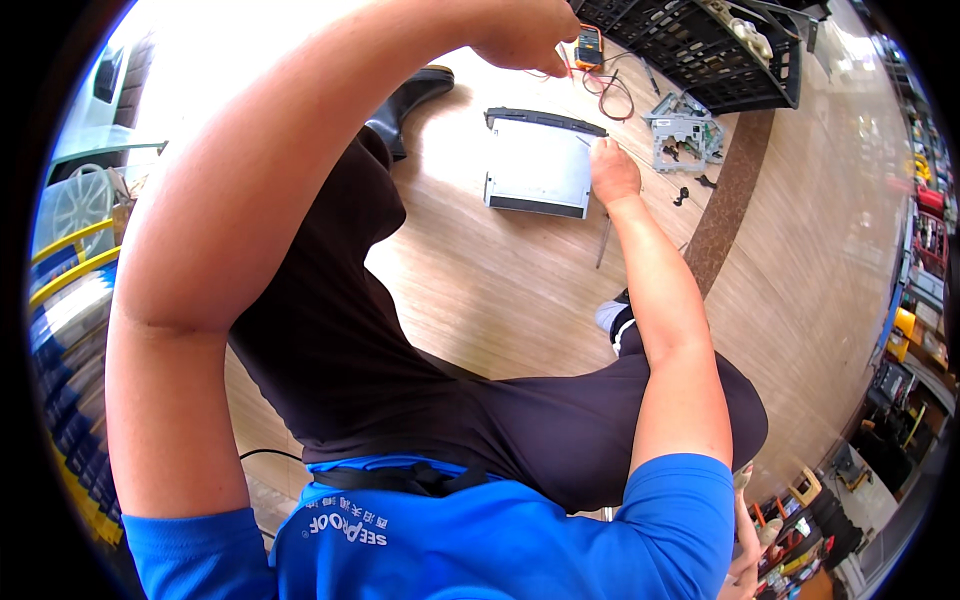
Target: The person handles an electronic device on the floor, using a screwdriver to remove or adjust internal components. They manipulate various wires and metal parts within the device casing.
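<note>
A flat silver metal box with a black front, like a car stereo unit, lies on the floor in front of me. My right hand is closed at its right edge; a thin dark tip shows by the fingers, but what they grip is mostly hidden. Farther off, my left hand reaches across the top of the view with bent fingers, beside an orange-and-black multimeter. Red and black test leads curl next to the meter, and a bit of red shows at the left fingertips. A thin rod lies below my right hand.
A metal bracket plate and small black pieces lie right of the box. Behind them stands a black plastic crate. My black boot is left of the box. Shelves with tools line the far right.
</note>
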Demonstrator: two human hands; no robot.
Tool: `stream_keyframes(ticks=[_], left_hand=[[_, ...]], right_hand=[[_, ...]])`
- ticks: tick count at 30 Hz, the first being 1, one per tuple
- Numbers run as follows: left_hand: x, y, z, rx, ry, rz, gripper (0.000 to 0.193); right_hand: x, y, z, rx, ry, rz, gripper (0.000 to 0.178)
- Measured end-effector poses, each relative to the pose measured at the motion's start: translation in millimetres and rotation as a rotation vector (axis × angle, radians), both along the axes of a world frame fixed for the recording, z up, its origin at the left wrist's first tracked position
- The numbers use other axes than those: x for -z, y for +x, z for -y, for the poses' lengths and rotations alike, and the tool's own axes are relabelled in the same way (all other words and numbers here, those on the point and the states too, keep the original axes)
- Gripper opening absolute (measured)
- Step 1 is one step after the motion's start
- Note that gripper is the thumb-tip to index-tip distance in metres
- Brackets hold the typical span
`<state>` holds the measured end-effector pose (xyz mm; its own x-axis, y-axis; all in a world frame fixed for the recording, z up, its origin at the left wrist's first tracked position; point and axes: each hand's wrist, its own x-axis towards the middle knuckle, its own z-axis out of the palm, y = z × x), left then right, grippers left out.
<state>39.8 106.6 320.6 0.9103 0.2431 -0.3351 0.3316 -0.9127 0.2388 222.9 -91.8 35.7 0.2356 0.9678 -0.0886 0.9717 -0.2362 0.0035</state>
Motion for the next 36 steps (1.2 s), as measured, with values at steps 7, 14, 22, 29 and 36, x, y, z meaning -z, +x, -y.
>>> stream_keyframes(ticks=[7,14,22,29,36], left_hand=[[6.2,-2.2,-1.4,-0.012,0.036,0.018,0.043],[4.6,-1.3,0.0,0.006,0.029,0.02,0.043],[4.3,1.9,1.0,-0.007,0.051,-0.019,0.041],[-3.8,-0.4,1.8,-0.003,0.012,-0.027,0.041],[5.8,0.5,0.9,-0.015,0.039,-0.032,0.042]], right_hand=[[0.9,1.1,-3.2,0.053,-0.028,-0.066,0.013],[-3.4,-3.6,-5.2,0.091,-0.033,-0.042,0.019],[-4.1,-8.8,-7.8,0.157,-0.051,-0.064,0.019],[-3.4,-6.5,-7.9,0.161,-0.102,-0.111,0.016],[-5.1,-11.4,-6.6,0.325,-0.044,-0.198,0.021]])
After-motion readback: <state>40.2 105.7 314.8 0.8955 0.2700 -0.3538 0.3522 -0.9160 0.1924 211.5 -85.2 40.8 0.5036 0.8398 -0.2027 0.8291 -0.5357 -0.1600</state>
